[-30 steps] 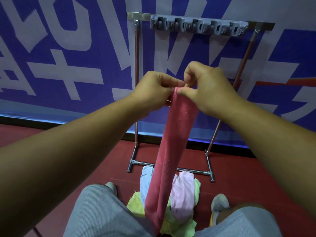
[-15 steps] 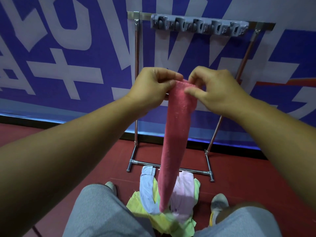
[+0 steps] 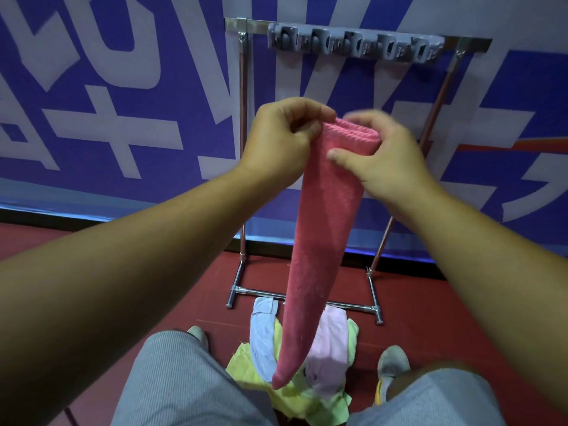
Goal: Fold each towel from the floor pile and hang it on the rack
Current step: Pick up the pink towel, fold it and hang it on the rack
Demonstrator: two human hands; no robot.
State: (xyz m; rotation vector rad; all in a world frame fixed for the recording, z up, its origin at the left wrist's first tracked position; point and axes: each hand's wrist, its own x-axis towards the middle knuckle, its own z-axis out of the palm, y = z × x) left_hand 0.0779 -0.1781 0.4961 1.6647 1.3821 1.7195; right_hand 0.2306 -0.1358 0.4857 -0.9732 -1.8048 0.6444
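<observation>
Head cam: both hands sit mid-frame, the left hand [image 3: 284,139] and right hand [image 3: 381,158] each pinching a top corner of the pink towel [image 3: 319,241], which hangs in a long narrow strip. The rack [image 3: 353,41] at the top of frame shows nothing hung on it. The floor pile [image 3: 307,379] at bottom center has several towels left, so it looks pretty early on.

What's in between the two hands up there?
In the head view, the folded top of the pink towel spans the gap between the left hand and the right hand; both pinch it.
</observation>
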